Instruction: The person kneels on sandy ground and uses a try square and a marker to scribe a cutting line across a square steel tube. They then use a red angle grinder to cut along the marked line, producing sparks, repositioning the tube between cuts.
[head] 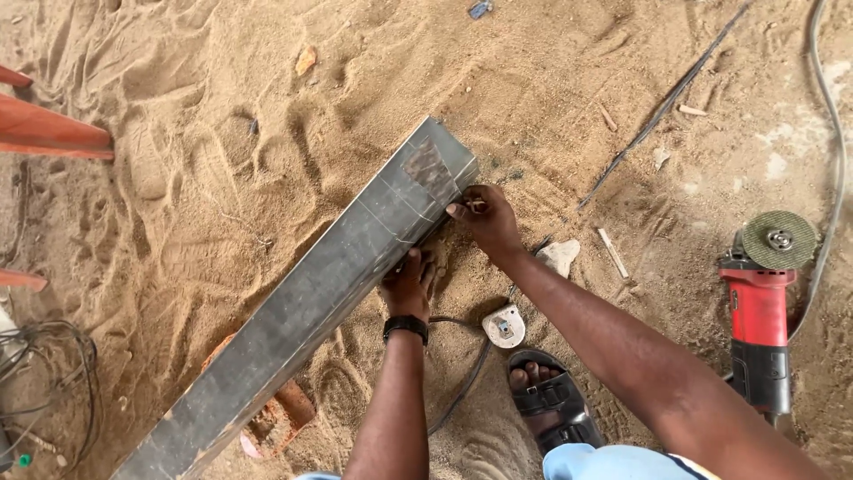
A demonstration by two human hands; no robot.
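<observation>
My left hand [407,286] grips the side of the steel tube [311,298] lying slantwise on the sand; my right fingers [464,210] pinch a small marker at its far end. I judge I'm marking; next needs a steady line

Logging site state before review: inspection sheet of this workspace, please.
Surface: loose sand ground, footprints all over.
Job's things: long grey metal box section lying diagonally; left hand on its side, right hand at its far end.
Clutter: red angle grinder, thin metal rod, white tape measure, stone and wood scraps.
Grippers: both bare hands touch the section; grip unclear.
Cables: grinder cord at right; wire tangle at left.
Surroundings: red-painted bars at left edge; sandalled foot.
</observation>
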